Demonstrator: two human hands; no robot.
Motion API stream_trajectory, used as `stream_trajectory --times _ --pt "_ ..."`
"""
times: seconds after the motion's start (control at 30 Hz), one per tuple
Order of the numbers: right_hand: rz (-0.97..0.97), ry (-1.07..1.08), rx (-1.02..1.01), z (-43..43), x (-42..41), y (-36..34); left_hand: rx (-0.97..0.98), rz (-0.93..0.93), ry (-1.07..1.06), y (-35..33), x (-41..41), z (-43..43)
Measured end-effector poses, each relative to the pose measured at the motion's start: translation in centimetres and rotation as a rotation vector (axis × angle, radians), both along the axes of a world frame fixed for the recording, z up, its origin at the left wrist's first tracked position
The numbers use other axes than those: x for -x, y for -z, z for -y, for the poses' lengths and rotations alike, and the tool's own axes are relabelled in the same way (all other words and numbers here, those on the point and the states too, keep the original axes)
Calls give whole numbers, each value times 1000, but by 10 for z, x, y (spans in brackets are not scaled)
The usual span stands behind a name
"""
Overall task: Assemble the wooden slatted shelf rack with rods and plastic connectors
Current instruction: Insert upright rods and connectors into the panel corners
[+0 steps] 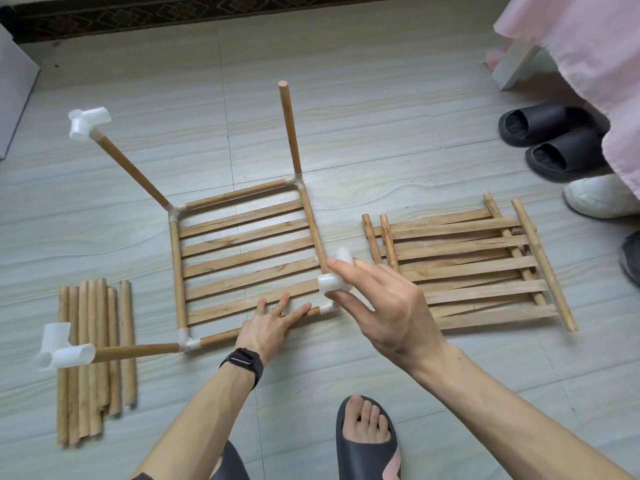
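Home bedroom floor, grey wood-look tiles [381,109], pink bed sheet [595,46], dark slippers [554,140], patterned rug [138,12]

Three rods [290,126] stand up off the slatted frame [242,258] at far-L, far-R & near-L corners, fencing approach from the L and back. Rod bundle [90,358] fills floor to the L, slat panels [467,268] lie just R w/ only a narrow gap; bare floor [363,98] beyond the frame is open.
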State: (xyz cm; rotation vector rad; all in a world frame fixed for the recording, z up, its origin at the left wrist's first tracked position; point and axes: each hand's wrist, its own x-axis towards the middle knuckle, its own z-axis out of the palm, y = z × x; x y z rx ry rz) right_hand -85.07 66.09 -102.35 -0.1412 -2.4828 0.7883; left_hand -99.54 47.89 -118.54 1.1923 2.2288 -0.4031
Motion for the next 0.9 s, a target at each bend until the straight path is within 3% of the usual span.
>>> stream_trajectory --times 0.2,0.43,0.63,0.9 --pt "38 -158 -199 -16 2 -7 -3 5 4 0 0 0" --pt "-8 -238 -285 -25 1 -5 10 -4 11 0 -1 1" --pt "-83 -114 -279 -18 1 1 14 -5 9 1 2 0" --pt "-40 -169 -235 -16 -1 0 25 -13 -3 4 0 1"
